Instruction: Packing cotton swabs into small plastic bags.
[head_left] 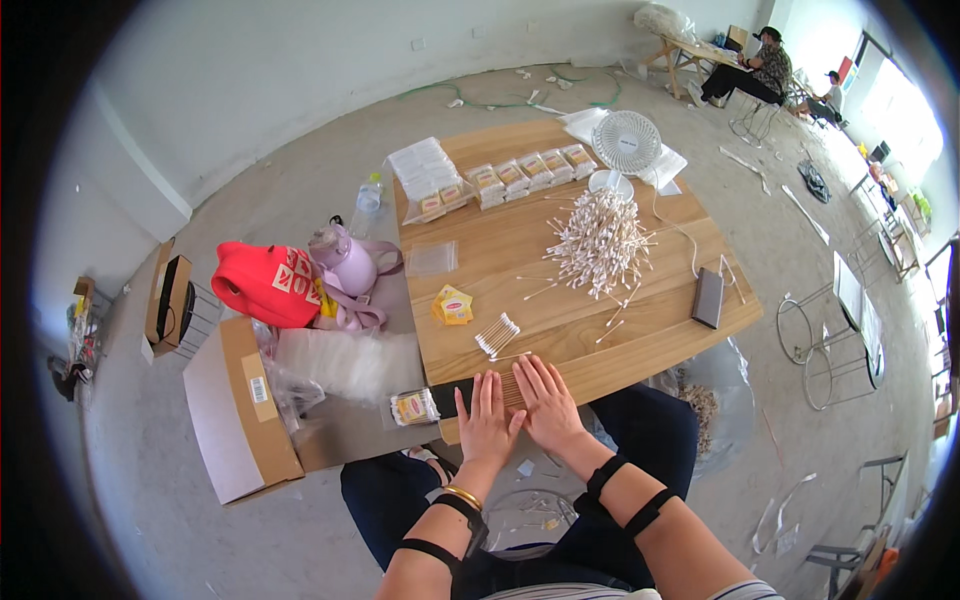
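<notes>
My left hand [487, 425] lies flat near the front edge of the wooden table [640, 345], fingers stretched forward. Close beside it, my right hand [548, 405] is also flat with extended fingers. Thin brown sticks [509, 388] show between the two hands; how far they run under my palms is hidden. A black strip [455, 394] lies left of my left hand. Just beyond my fingertips is a small row of cotton swabs [497, 335]. Yellow cards [453, 306] lie farther left, and a large heap of cotton swabs [600, 243] fills the right middle.
Packed swab bundles [515, 178] line the far side near a white fan [626, 145]. A grey power bank [708, 298] sits at right. Left are a swab pack [414, 407], cardboard box [240, 410], red bag [265, 285] and purple bottle [345, 262]. People sit far right.
</notes>
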